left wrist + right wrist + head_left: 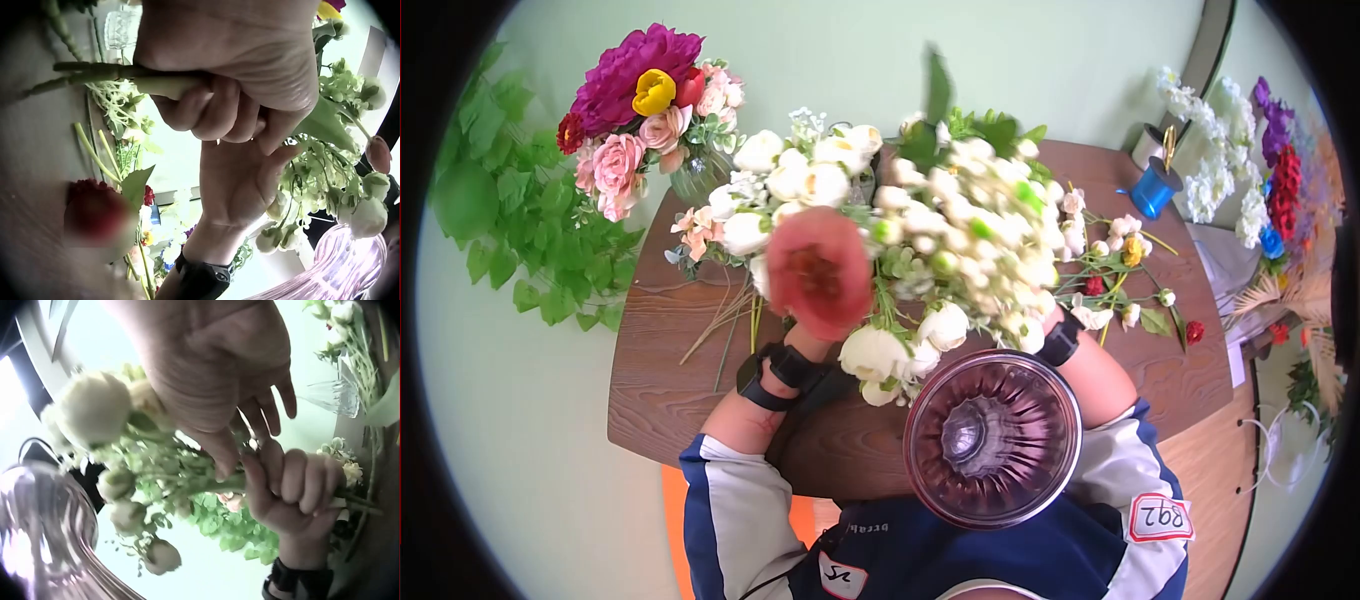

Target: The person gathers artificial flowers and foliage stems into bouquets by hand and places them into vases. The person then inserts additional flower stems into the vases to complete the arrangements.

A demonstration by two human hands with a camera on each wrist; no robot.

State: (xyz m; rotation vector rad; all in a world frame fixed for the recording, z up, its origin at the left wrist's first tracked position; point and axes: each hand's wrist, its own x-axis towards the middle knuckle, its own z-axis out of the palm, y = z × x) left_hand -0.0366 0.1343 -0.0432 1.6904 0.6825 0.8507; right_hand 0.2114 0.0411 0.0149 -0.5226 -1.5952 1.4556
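Observation:
My left hand grips a bundle of green flower stems, fingers curled round them, and cut ends stick out past its little finger. The right hand is beside it with fingers extended and thumb at the stems just above the grip. From the grip spreads a bouquet of white roses, cream buds and green leaves. In the head view these blooms hide most of both hands. A blurred dusty-red flower overlaps the left side of the bouquet.
A purple-tinted ribbed glass vase is close to the torso. Loose stems and small flowers lie on the right of the wooden table, with a blue ribbon spool behind. A colourful arrangement stands at back left.

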